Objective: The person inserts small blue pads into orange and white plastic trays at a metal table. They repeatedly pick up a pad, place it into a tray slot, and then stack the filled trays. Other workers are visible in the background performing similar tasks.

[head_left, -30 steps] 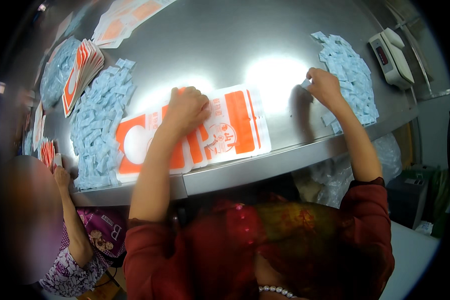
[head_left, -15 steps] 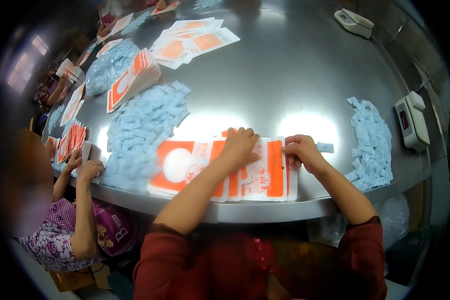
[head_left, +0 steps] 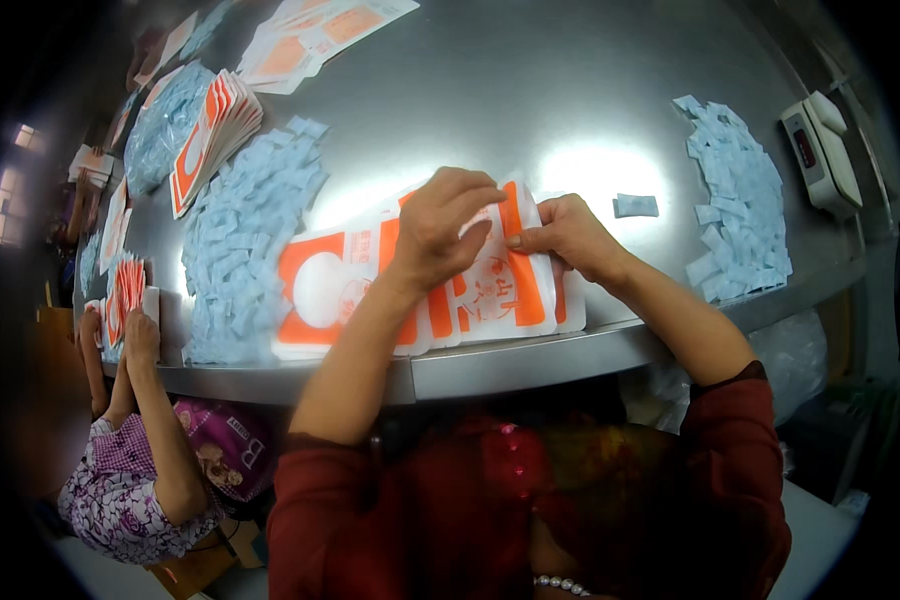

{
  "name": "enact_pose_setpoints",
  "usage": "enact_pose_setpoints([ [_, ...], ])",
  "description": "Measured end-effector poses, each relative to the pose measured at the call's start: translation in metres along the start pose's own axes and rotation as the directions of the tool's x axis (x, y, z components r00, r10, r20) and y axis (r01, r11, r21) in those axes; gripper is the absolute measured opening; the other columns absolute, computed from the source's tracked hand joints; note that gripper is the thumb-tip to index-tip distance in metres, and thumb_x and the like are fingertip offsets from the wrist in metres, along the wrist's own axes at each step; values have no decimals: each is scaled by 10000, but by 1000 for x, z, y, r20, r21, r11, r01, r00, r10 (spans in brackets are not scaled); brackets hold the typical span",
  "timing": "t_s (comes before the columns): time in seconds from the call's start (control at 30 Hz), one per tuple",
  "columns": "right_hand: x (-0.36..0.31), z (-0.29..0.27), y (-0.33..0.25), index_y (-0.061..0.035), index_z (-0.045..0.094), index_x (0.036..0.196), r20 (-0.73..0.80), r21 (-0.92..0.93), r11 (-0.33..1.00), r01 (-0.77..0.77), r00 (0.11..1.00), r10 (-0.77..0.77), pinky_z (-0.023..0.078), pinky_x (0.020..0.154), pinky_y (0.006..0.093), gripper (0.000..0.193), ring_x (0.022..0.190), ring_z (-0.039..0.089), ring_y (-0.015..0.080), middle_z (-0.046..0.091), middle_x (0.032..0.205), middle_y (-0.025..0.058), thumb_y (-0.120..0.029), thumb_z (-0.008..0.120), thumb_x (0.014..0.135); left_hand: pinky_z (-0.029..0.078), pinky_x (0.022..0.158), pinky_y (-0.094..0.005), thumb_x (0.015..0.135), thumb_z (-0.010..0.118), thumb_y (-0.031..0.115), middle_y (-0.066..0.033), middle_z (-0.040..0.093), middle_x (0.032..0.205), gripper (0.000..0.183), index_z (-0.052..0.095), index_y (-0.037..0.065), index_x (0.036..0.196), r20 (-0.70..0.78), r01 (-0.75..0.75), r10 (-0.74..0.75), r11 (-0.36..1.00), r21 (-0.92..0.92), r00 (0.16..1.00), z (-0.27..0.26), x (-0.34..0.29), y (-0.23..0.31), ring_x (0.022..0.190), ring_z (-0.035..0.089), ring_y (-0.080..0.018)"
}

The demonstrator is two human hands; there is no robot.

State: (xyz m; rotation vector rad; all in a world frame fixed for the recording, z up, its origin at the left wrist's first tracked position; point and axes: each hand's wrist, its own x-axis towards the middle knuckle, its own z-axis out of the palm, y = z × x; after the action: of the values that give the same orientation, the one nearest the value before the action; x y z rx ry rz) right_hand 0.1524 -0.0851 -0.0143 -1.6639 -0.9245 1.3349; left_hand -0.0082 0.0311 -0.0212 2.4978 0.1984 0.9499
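Note:
A fanned row of flat orange-and-white packaging bags point(head_left: 362, 250) lies along the near table edge in front of me. My right hand point(head_left: 578, 240) pinches the upper right part of the rightmost bag point(head_left: 530, 285), thumb on its face and fingers behind. Over the same row, my left hand point(head_left: 444, 228) is raised, its fingers bent and thumb apart from the index finger, with nothing visible between them. One small light-blue sachet point(head_left: 636, 205) lies alone on the table, just right of my right hand.
Light-blue sachets form a heap point(head_left: 248, 235) on my left and another point(head_left: 738, 205) on my right, beside a white scale point(head_left: 820, 155). Behind the left heap are a fanned bag stack point(head_left: 215, 140) and a clear bag of sachets point(head_left: 160, 135). A co-worker's hand point(head_left: 142, 335) handles bags at left.
My left hand has lifted from lying across the bags to a bent, raised pose. My right thumb now presses over the bag's edge. The whole view has shifted, with things sitting higher.

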Motion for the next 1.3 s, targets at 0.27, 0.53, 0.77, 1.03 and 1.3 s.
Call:
enact_pose_setpoints([
  [0.27,15,11,34,24,613,699,-15,236,953,188,982,-190,373,426,233,231,477,490,89,549,599,36,-177,716,749,496,621,-310,582,649,-83,-44,583,955,460,570,88,1001,308,38,-47,999,36,950,17,1,13,805,599,-229],
  [0.53,1,-13,12,-16,566,650,171,24,999,-33,985,29,425,463,247,326,503,551,113,584,613,50,-293,686,773,482,547,-317,668,706,-6,-18,556,805,200,549,66,769,297,60,-117,979,194,948,21,-6,-1,683,602,-203],
  [0.77,-3,4,16,11,606,708,39,-743,658,123,989,-141,438,581,418,163,641,565,327,598,666,188,-146,559,708,454,524,-332,658,697,10,-42,528,733,211,502,57,721,375,-62,17,992,106,927,22,-2,12,626,562,-231],
  [1.03,6,-18,16,35,610,680,-96,-263,963,63,991,-91,438,475,272,153,500,532,138,584,610,65,-99,564,738,449,580,-345,637,742,98,-41,507,735,232,548,63,760,412,-38,-31,987,158,911,0,4,22,691,544,-235],
  [1.3,6,-2,23,6,569,748,4,-506,839,201,973,-231,473,568,332,181,613,590,227,614,728,137,-165,605,700,434,585,-339,558,807,271,-14,505,716,316,578,53,578,461,-83,-46,963,257,886,7,6,27,709,523,-204],
])
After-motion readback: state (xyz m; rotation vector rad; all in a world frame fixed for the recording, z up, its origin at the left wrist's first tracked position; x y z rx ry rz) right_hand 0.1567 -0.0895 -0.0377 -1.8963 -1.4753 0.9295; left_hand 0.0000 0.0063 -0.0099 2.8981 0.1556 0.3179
